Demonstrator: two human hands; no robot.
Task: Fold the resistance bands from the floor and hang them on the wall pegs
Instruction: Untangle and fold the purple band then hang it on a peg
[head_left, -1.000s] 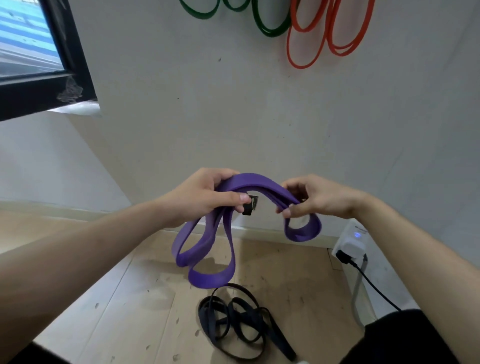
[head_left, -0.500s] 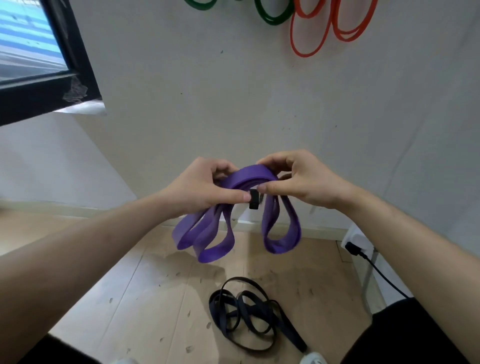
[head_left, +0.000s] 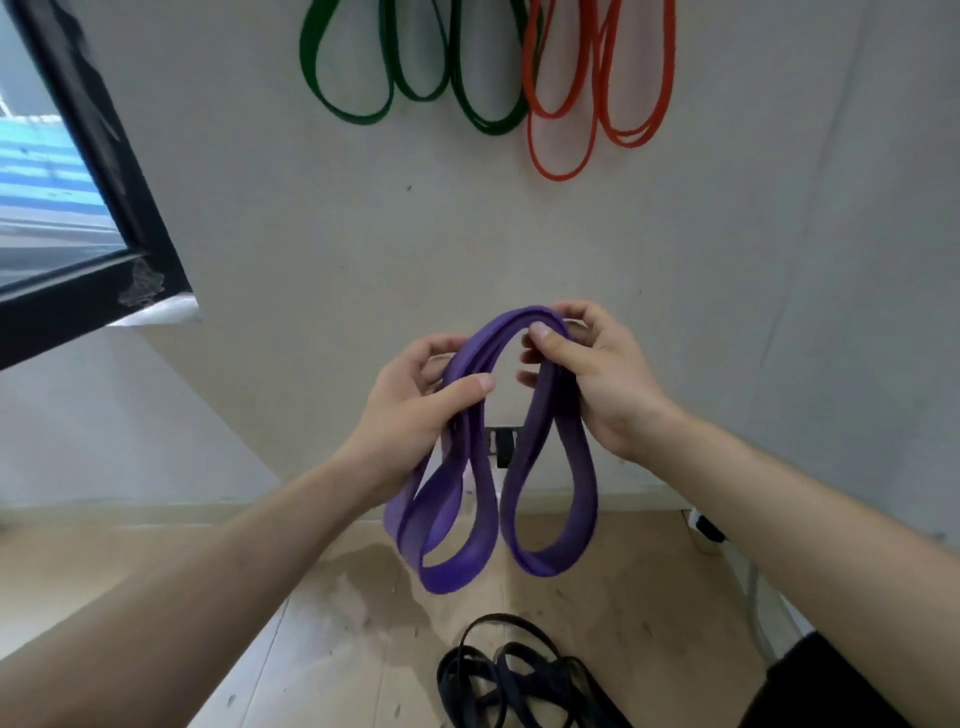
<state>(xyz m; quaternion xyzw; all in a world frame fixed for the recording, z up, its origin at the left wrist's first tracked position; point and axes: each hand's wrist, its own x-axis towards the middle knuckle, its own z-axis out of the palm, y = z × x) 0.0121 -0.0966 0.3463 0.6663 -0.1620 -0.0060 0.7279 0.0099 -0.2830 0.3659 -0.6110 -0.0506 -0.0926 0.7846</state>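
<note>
Purple band (head_left: 519, 467) mid-frame, folded into hanging loops. Left hand (head_left: 415, 405) clamped on its left side, right hand (head_left: 587, 374) pinching the top of the fold. Black band (head_left: 519, 675) heaped on floor (head_left: 311, 597), bottom centre. Green band (head_left: 415, 67) and orange band (head_left: 587, 88) hang on wall, top of frame.
</note>
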